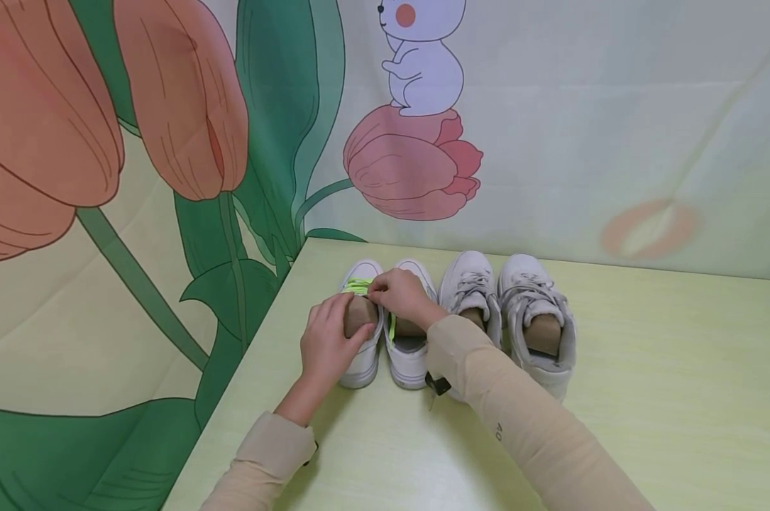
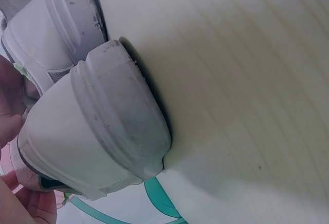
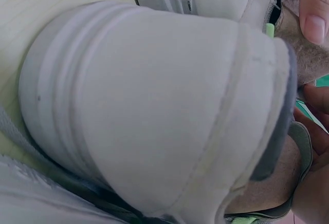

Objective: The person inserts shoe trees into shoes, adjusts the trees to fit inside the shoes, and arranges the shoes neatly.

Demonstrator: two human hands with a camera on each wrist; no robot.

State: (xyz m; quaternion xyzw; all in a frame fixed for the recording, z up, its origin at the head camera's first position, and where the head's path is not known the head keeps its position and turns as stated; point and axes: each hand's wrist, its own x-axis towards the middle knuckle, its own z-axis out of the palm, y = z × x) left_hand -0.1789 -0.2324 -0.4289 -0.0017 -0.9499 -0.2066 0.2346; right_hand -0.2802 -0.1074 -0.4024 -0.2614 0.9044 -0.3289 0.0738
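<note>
A white shoe with neon-green laces stands at the left end of a row, toe toward the wall. A brown block fills its opening. My left hand grips this block, fingers on its left and thumb at its lower right. At the block's far end, below the laces, my right hand pinches the shoe's tongue between thumb and index finger. The matching white shoe sits beside it, partly hidden under my right hand, with another brown block inside. Heels fill both wrist views.
Right of this pair, two more white shoes with grey-white laces, one shoe partly behind my right forearm, the other shoe beyond it, hold brown blocks. A wall printed with tulips borders the pale yellow-green table.
</note>
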